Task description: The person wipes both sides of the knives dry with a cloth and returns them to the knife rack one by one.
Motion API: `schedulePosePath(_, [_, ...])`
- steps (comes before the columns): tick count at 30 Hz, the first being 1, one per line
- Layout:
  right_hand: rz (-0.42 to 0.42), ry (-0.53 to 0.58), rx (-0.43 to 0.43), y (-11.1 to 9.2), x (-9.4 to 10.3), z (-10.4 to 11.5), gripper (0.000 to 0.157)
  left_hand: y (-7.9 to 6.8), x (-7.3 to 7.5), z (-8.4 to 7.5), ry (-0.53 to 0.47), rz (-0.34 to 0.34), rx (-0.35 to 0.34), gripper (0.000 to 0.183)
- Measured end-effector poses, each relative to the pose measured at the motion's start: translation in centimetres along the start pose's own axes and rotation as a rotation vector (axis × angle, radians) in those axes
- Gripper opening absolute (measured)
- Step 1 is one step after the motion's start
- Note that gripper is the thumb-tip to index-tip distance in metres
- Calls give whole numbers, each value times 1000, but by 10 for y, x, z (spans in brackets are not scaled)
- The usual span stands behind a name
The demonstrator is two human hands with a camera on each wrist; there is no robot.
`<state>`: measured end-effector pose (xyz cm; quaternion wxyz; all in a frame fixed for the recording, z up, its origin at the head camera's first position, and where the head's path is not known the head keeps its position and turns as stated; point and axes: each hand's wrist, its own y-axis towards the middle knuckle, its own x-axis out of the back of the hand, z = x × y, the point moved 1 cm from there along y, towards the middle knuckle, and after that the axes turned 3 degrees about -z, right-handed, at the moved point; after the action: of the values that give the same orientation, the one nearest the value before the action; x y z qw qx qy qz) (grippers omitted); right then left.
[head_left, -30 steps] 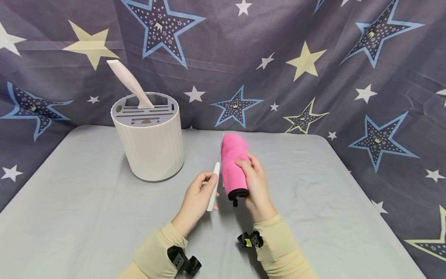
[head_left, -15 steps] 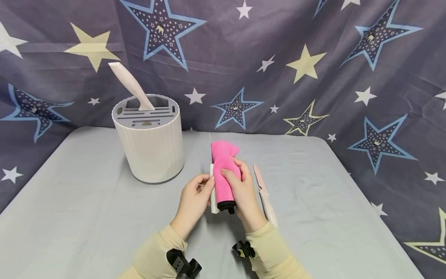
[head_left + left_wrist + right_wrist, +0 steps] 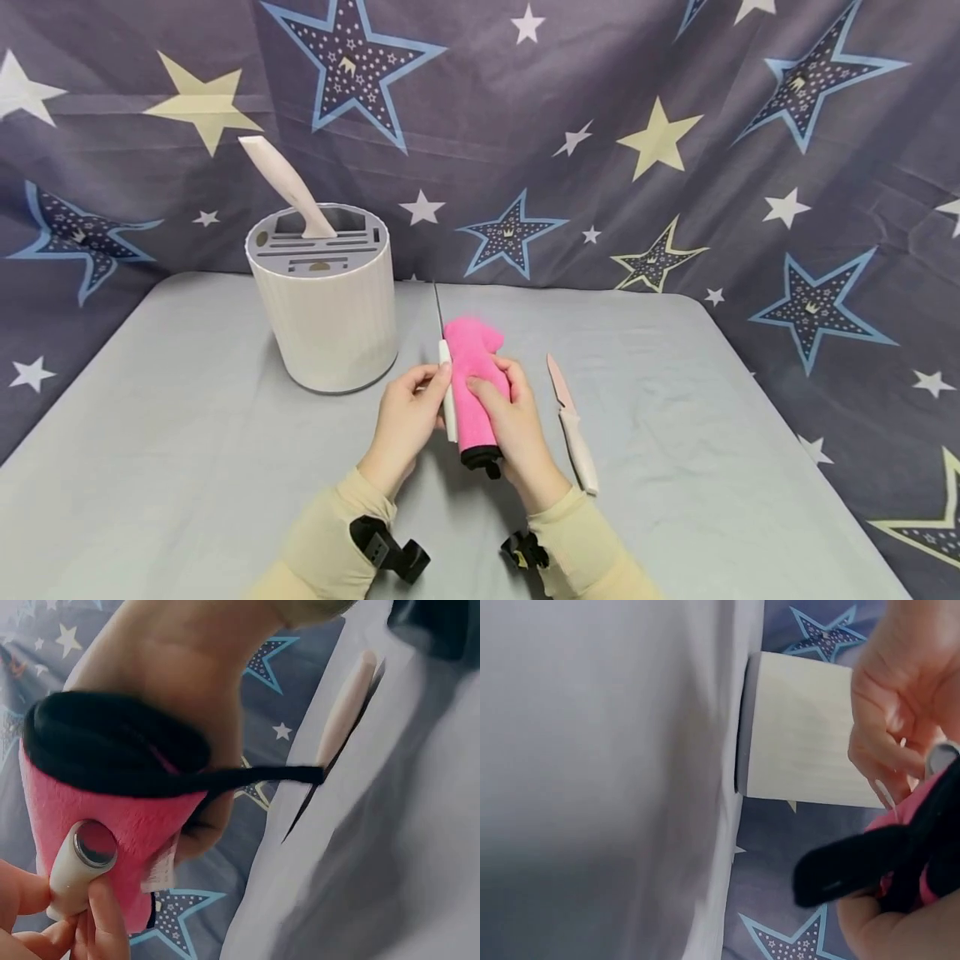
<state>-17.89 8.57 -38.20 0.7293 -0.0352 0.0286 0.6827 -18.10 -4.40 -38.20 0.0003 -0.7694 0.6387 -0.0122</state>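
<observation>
Head view: the left hand [image 3: 405, 417] pinches a white-handled knife [image 3: 450, 417] between thumb and fingers, its blade pointing almost to twelve o'clock — and the right hand [image 3: 521, 433] grips a bunched pink cloth [image 3: 474, 417] beside it, at three o'clock. A second knife [image 3: 576, 446] lies on the table [image 3: 712, 458] at the right hand's three o'clock; a knife block [image 3: 322, 325] stands toward the left hand's half past ten.

High head view forward and down, close wrist views, with pink cloth [image 3: 471, 418] in all three.
</observation>
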Motion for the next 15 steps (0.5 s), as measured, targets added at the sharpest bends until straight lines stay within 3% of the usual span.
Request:
schedulePosePath(9, [17,-53,-11,-14,5,-2,39,9,1,-7,-41,9,24,34])
schedulePosePath(15, [-2,-59,-18,-18,9,0,39,7,-2,-8,-53,19,32,34])
